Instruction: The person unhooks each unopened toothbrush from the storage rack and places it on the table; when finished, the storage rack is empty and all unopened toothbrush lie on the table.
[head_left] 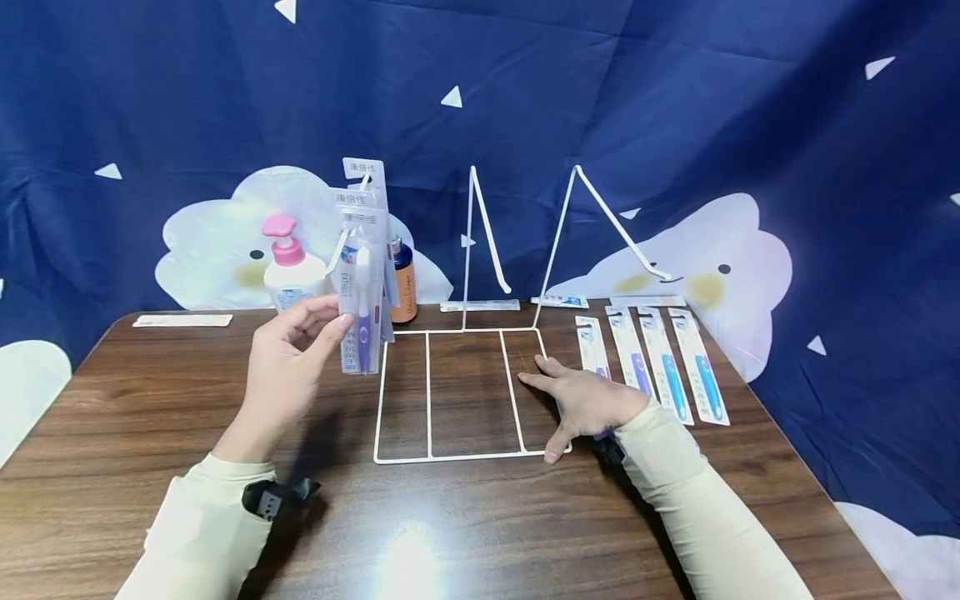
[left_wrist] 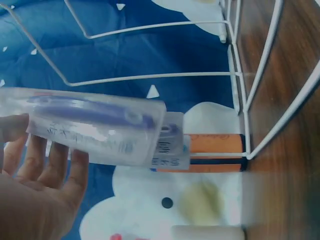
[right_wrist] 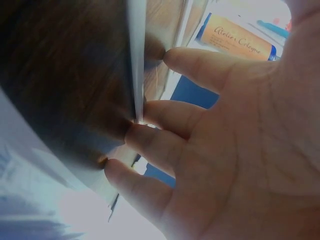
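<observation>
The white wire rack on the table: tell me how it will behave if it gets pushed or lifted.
The wire rack is thin open wire, so probably light for its size and apt to slide on the smooth table. The right hand rests flat on its corner, perhaps steadying it. Its tall hooks rise at the back, so lifting by the front may tip it.

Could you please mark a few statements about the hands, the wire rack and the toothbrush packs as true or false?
1. The left hand holds a packaged toothbrush upright. True.
2. The right hand grips a bottle. False: it lies flat on the wire rack, fingers straight.
3. Packaged toothbrushes lie in a row right of the rack. True.
4. The pump bottle has a green top. False: it is pink.
5. The rack's base lies on the wooden table. True.
</observation>
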